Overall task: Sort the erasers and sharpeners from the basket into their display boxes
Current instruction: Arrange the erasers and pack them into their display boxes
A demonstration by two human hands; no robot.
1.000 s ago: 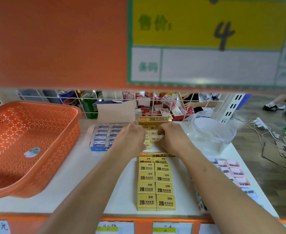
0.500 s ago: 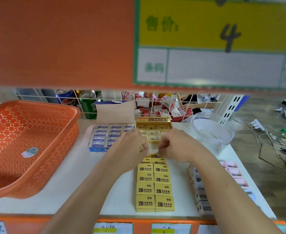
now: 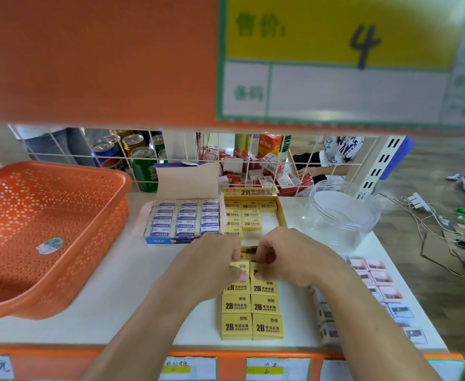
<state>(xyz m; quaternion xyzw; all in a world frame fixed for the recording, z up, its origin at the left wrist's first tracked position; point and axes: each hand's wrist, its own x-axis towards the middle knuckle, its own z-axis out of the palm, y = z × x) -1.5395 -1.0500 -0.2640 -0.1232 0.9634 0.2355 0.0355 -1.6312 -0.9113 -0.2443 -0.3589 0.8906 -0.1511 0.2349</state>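
Left hand and right hand each pinch one of the top erasers in a two-column yellow row. From them, yellow box lies at 12 o'clock, blue box at 11, basket at 9, jar at 2.

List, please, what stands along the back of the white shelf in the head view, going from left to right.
orange basket → blue eraser box → yellow 2B eraser box → clear plastic jar

Bare shelf strip lay open between orange basket and 2 yellow eraser rows; clear jar blocked right rear, wire grid closed back.
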